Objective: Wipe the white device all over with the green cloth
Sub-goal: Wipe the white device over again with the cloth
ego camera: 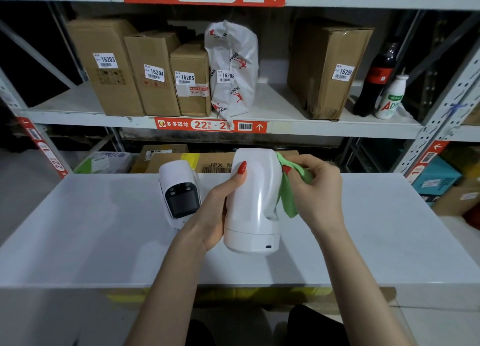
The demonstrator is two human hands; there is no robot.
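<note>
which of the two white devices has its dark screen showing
The white device lying on the table, left of the hands, shows its dark screen. The held device, gripped by the left hand, shows only plain white casing.

Glossy plastic white device, soft green cloth.

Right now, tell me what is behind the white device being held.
Behind the white device lies a second white device with a dark screen, on the white table. Its right side is hidden by the left hand and the held device.
</note>
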